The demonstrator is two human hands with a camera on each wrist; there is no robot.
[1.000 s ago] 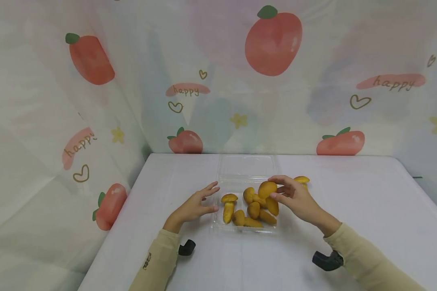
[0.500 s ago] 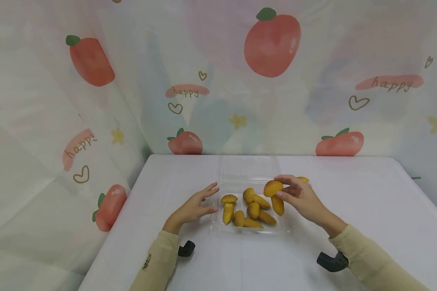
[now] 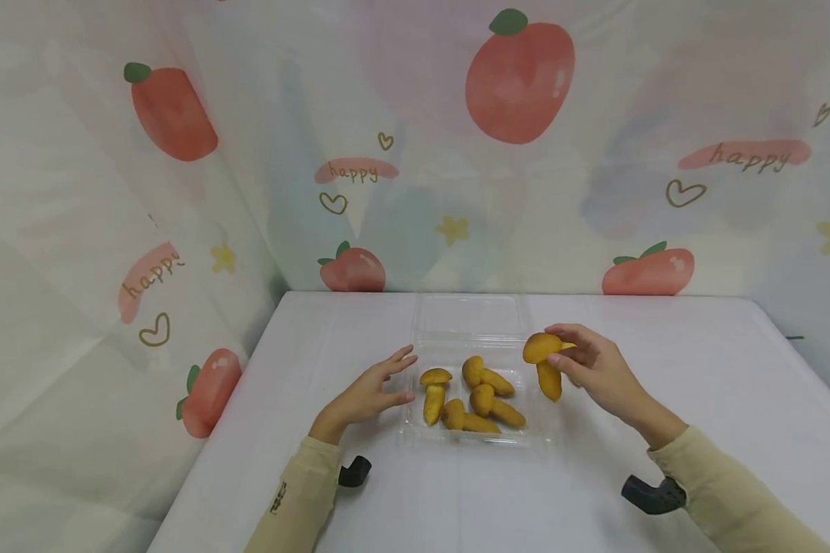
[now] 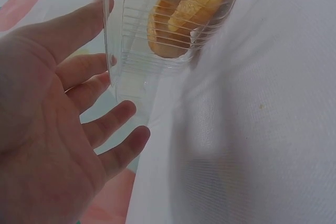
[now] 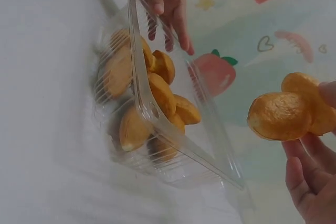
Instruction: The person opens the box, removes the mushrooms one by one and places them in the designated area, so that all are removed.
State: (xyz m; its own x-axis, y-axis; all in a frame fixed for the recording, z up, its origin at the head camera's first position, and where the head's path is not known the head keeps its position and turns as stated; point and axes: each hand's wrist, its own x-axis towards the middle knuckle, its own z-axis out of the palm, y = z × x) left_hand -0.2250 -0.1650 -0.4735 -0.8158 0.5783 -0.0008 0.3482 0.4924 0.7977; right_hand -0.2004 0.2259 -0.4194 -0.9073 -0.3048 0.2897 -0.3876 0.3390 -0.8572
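Observation:
My right hand (image 3: 598, 376) pinches a yellow mushroom (image 3: 541, 348) by its cap, stem pointing down, above the right edge of a clear plastic clamshell box (image 3: 456, 436). In the right wrist view, the fingers hold the mushroom (image 5: 281, 116) clear of the box rim. Several more yellow mushrooms (image 3: 433, 403) lie inside the box. At the box's left side is my left hand (image 3: 370, 393), thumb and fingers spread. The left wrist view has its fingertips (image 4: 107, 3) right at the clear wall, curled round nothing.
The box's clear lid (image 3: 470, 315) lies folded back toward the rear wall. Another yellow mushroom (image 3: 568, 346) is mostly hidden behind my right hand. A white cloth covers the table (image 3: 387, 507); a printed curtain (image 3: 415, 115) stands behind it.
My right hand has lifted the mushroom from over the right part of the box and carried it to the right. The left hand has stayed at the box's left side.

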